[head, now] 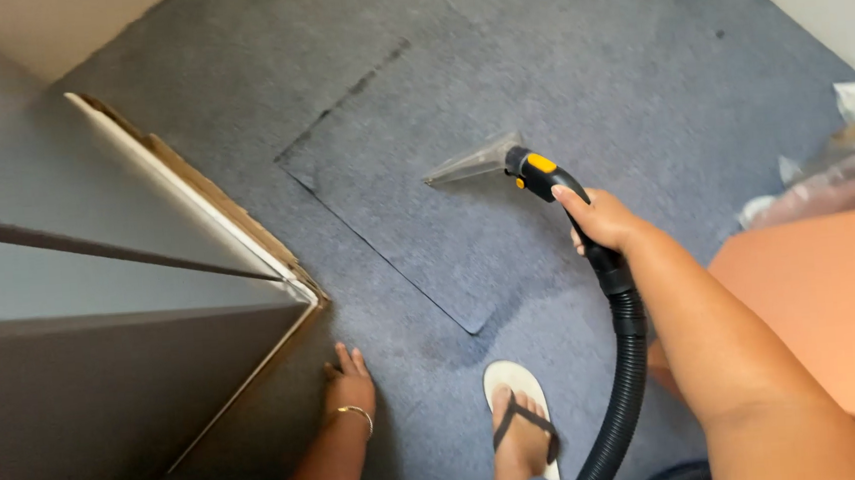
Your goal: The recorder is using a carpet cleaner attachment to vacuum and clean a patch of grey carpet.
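grey carpet [498, 95] under the clear nozzle [472, 160], mid-floor: a cleaning pass. right hand [602, 220] closed round the wand [559, 186]; left hand [349, 381] flat, open, empty, near-left. next, likely a steady pull nearer.

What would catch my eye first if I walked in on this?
Probably the right hand at centre right, gripping a black cleaning wand with yellow buttons, its clear nozzle pressed on the grey carpet. Lower down, the left hand rests flat on the carpet beside a white cabinet.
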